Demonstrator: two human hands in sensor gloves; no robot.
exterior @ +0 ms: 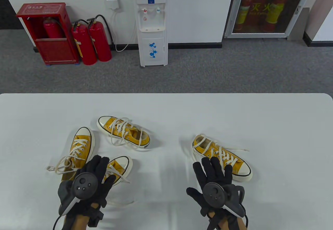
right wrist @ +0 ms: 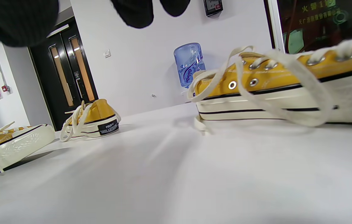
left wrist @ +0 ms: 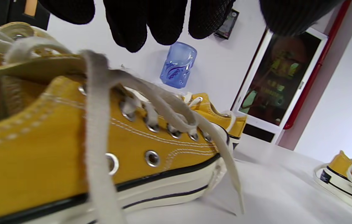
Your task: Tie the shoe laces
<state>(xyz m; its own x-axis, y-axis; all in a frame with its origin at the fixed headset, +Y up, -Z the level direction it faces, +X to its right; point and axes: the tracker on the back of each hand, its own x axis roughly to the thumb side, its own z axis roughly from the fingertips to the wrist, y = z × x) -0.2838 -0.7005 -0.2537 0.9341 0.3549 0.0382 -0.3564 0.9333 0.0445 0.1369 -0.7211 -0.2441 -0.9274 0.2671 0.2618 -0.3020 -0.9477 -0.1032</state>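
White table (exterior: 260,115) holds four unlaced yellow shoes (none boxed), both hands (exterior: 212,180) spread, gripping nothing.

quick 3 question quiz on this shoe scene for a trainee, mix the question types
1. How many yellow shoes are on the table?
2. True or false: the laces of the far shoe are tied in a bow.
3. The right hand is: A) gripping a lace, B) open with fingers spread next to the right shoe, C) off the table view.

Key
1. Four.
2. False: its laces lie loose.
3. B. The left hand is likewise open over the near left shoe.
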